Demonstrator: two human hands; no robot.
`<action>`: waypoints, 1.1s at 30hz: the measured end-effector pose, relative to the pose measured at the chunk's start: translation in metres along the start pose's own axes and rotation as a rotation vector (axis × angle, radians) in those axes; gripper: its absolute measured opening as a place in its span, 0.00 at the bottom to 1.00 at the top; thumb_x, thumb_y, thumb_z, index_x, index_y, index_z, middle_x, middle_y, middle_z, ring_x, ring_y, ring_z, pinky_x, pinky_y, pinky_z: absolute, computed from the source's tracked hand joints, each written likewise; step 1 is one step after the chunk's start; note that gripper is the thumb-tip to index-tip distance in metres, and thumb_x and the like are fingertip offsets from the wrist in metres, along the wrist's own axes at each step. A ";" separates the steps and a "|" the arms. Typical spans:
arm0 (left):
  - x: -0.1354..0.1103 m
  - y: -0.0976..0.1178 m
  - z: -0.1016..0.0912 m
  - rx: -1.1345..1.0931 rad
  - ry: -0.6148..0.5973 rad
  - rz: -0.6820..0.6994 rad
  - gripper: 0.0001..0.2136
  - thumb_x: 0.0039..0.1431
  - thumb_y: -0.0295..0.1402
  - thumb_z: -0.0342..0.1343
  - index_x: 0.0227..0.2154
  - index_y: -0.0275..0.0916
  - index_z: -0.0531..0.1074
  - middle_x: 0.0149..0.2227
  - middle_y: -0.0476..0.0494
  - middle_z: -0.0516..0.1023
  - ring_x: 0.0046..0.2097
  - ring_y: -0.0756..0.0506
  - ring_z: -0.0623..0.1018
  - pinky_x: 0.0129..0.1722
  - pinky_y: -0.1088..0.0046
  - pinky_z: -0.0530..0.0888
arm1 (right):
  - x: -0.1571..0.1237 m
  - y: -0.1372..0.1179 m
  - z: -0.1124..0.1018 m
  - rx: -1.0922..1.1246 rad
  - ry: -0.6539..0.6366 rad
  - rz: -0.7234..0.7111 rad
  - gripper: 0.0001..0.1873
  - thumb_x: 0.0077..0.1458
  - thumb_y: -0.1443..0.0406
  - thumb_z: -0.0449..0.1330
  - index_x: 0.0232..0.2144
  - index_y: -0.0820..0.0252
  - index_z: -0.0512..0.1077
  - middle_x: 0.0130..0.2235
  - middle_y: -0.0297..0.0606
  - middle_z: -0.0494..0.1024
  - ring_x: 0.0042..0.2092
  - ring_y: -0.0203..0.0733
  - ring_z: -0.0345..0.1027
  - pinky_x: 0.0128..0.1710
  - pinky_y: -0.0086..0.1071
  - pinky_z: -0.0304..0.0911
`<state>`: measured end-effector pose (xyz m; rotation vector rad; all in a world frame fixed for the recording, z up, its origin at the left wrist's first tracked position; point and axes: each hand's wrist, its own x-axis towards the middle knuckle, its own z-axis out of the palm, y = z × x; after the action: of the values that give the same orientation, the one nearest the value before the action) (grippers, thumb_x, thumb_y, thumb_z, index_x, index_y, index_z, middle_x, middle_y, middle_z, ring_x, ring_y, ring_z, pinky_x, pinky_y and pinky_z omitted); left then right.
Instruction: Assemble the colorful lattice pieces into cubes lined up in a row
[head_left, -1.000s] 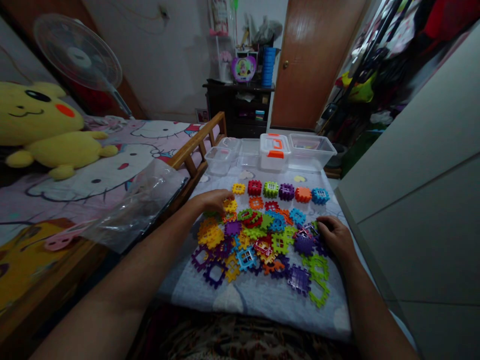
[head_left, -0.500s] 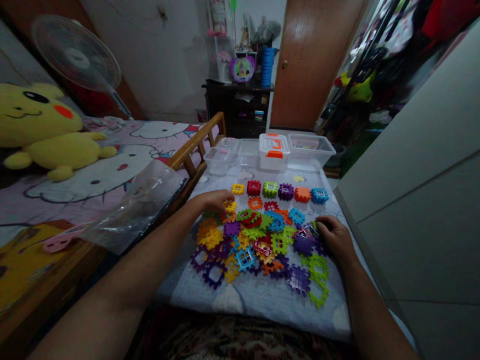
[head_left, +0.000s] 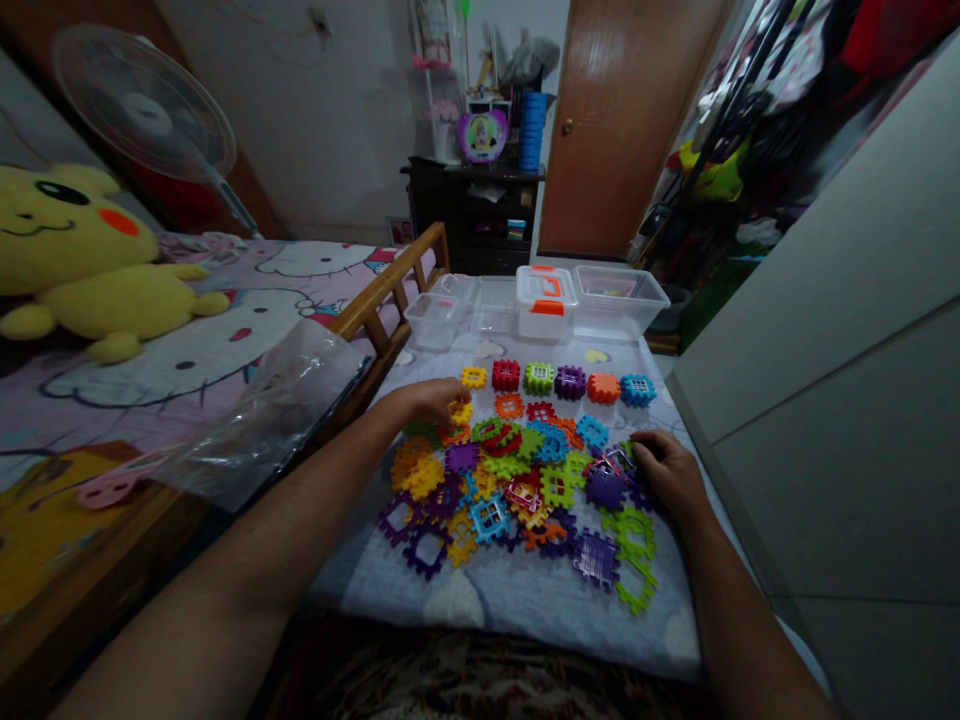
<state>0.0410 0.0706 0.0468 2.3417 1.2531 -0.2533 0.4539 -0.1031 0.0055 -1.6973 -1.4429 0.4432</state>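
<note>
My left hand (head_left: 439, 402) reaches to the far left of a loose pile of toothed plastic building tiles. Its fingers are bent together round the edge of a yellow building tile (head_left: 460, 413), partly hidden by them. My right hand (head_left: 670, 472) rests at the pile's right edge with its fingers loosely apart, beside a dark purple tile (head_left: 605, 487). Nothing shows in its grasp. Green tiles (head_left: 632, 533), a blue window tile (head_left: 489, 517) and several orange, red and purple ones overlap between the hands.
Behind the pile stands a row of joined blocks, including a red block (head_left: 506, 375) and a blue block (head_left: 638, 390), with a flat yellow tile (head_left: 473, 377) at its left end. Clear plastic boxes (head_left: 545, 310) line the far edge. A wooden bed rail (head_left: 390, 290) borders the left side.
The view has shifted very slightly. Both hands stay where they were, and the tiles and blocks have not visibly moved.
</note>
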 end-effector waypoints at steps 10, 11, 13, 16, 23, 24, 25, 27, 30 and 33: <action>-0.007 0.011 -0.005 0.079 0.023 0.023 0.27 0.37 0.30 0.69 0.46 0.51 0.76 0.48 0.48 0.77 0.47 0.41 0.76 0.47 0.67 0.73 | 0.000 0.006 0.000 -0.012 -0.007 -0.015 0.14 0.51 0.54 0.59 0.33 0.56 0.76 0.39 0.40 0.78 0.42 0.48 0.72 0.47 0.41 0.65; -0.007 0.012 -0.006 0.078 0.021 0.026 0.27 0.37 0.30 0.69 0.46 0.51 0.76 0.48 0.48 0.77 0.47 0.41 0.76 0.47 0.67 0.73 | 0.000 0.006 0.000 -0.015 -0.010 -0.017 0.14 0.51 0.54 0.59 0.33 0.56 0.76 0.39 0.40 0.78 0.42 0.48 0.72 0.47 0.41 0.65; -0.008 0.014 -0.007 0.069 0.017 0.021 0.27 0.37 0.30 0.69 0.46 0.51 0.76 0.47 0.48 0.77 0.47 0.41 0.76 0.47 0.68 0.73 | 0.000 0.005 0.000 -0.024 -0.013 -0.018 0.13 0.51 0.54 0.59 0.33 0.56 0.76 0.38 0.40 0.78 0.42 0.47 0.72 0.47 0.41 0.65; -0.009 0.018 -0.008 0.057 0.014 0.011 0.26 0.37 0.30 0.68 0.45 0.49 0.76 0.47 0.48 0.77 0.47 0.41 0.76 0.47 0.68 0.73 | 0.000 0.003 0.000 -0.035 -0.009 -0.015 0.14 0.51 0.54 0.59 0.32 0.55 0.76 0.38 0.40 0.78 0.41 0.47 0.72 0.47 0.41 0.65; -0.013 0.019 -0.011 0.120 0.014 0.021 0.26 0.41 0.35 0.66 0.48 0.39 0.73 0.48 0.44 0.77 0.46 0.42 0.76 0.46 0.71 0.72 | -0.001 -0.002 -0.001 -0.031 -0.013 -0.010 0.14 0.51 0.54 0.59 0.33 0.56 0.76 0.38 0.40 0.79 0.41 0.47 0.72 0.46 0.40 0.65; -0.012 0.018 -0.013 0.127 0.039 0.023 0.27 0.42 0.36 0.65 0.49 0.38 0.73 0.49 0.43 0.76 0.47 0.42 0.76 0.47 0.71 0.72 | -0.001 -0.003 -0.001 -0.030 -0.013 -0.011 0.14 0.51 0.54 0.59 0.33 0.56 0.76 0.38 0.40 0.79 0.41 0.48 0.72 0.47 0.40 0.65; -0.011 0.016 -0.016 0.135 0.075 0.021 0.27 0.43 0.36 0.64 0.50 0.38 0.72 0.50 0.42 0.76 0.49 0.41 0.76 0.49 0.71 0.72 | -0.001 -0.002 -0.001 -0.028 -0.013 -0.012 0.14 0.51 0.54 0.59 0.33 0.56 0.76 0.38 0.40 0.79 0.41 0.48 0.72 0.47 0.40 0.65; -0.006 0.014 -0.023 0.155 0.151 -0.003 0.27 0.45 0.36 0.64 0.51 0.36 0.71 0.52 0.40 0.75 0.51 0.41 0.75 0.51 0.72 0.71 | -0.001 -0.001 -0.001 -0.021 -0.013 -0.012 0.14 0.51 0.54 0.59 0.33 0.56 0.76 0.38 0.40 0.79 0.42 0.48 0.72 0.47 0.41 0.65; 0.007 0.014 -0.034 0.169 0.232 -0.052 0.28 0.46 0.36 0.64 0.53 0.35 0.71 0.52 0.38 0.74 0.52 0.41 0.75 0.52 0.72 0.70 | -0.001 0.001 0.000 -0.017 -0.012 -0.010 0.14 0.51 0.53 0.59 0.32 0.55 0.76 0.38 0.40 0.79 0.42 0.48 0.72 0.48 0.41 0.65; 0.022 0.019 -0.041 0.170 0.231 -0.095 0.30 0.45 0.40 0.66 0.53 0.37 0.71 0.53 0.38 0.74 0.52 0.40 0.76 0.52 0.72 0.71 | -0.001 0.001 0.000 -0.023 -0.011 -0.008 0.14 0.51 0.53 0.59 0.32 0.55 0.76 0.38 0.40 0.79 0.42 0.48 0.72 0.47 0.40 0.65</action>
<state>0.0664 0.0973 0.0802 2.5162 1.5079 -0.1261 0.4541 -0.1041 0.0048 -1.7094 -1.4675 0.4340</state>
